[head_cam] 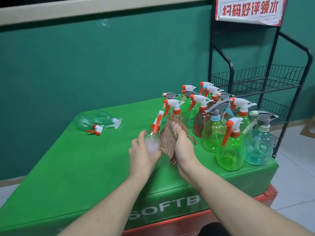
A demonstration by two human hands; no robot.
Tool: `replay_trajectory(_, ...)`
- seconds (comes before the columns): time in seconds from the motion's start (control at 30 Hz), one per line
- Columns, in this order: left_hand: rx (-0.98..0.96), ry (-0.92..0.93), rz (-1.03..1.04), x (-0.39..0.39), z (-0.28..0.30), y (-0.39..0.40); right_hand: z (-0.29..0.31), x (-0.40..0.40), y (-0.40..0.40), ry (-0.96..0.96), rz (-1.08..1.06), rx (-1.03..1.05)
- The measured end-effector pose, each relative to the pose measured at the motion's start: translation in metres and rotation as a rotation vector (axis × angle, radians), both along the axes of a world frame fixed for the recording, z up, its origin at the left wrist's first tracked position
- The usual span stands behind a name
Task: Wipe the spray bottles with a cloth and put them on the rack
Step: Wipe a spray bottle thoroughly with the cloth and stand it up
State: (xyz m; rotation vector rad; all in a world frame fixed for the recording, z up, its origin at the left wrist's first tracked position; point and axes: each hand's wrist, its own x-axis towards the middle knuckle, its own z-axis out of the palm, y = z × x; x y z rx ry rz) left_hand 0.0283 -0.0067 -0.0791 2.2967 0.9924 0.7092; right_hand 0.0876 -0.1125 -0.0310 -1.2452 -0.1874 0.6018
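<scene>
Wiping in hand, by the look of it. Left hand (142,151) wrapped round the belly of a clear spray bottle (152,139), fingers curled on it, trigger head tipped up and away, likely so as to bare the flank to the cloth. Right hand (183,147) bunched on a brown striped cloth (168,136), pressed against that bottle's right side. Held low over the green padded box (76,167) rather than set down, presumably for turning while rubbing. Upright bottles (221,120) crowded at the box's right end, just beside the black wire rack (255,79), probably queued there for a short reach. Rack shelves seemingly without bottles, so none judged shelved yet. Two bottles (95,120) laid on their sides, well apart at the far left; reason not tellable. Red and white sign (248,9) fixed atop the rack.
</scene>
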Motion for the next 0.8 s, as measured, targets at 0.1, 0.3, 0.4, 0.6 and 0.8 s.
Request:
replay_trajectory(0.1, 0.043, 0.030, -0.044, 0.007, 0.001, -0.007, 0.008, -0.002, -0.001, 0.000, -0.007, 0.082)
replay_trajectory(0.3, 0.088, 0.092, -0.052, 0.023, 0.004, -0.016, 0.003, 0.002, -0.013, -0.029, 0.043, 0.098)
replay_trajectory(0.4, 0.085, 0.102, -0.046, 0.031, 0.005, -0.017, -0.001, 0.009, -0.021, -0.027, 0.044, 0.108)
replay_trajectory(0.6, -0.156, -0.007, -0.006, 0.048, 0.002, -0.014, -0.013, 0.024, -0.038, 0.004, -0.046, 0.085)
replay_trajectory(0.8, -0.276, -0.031, 0.035, 0.065, -0.005, -0.018, -0.038, 0.035, -0.048, 0.163, -0.133, 0.139)
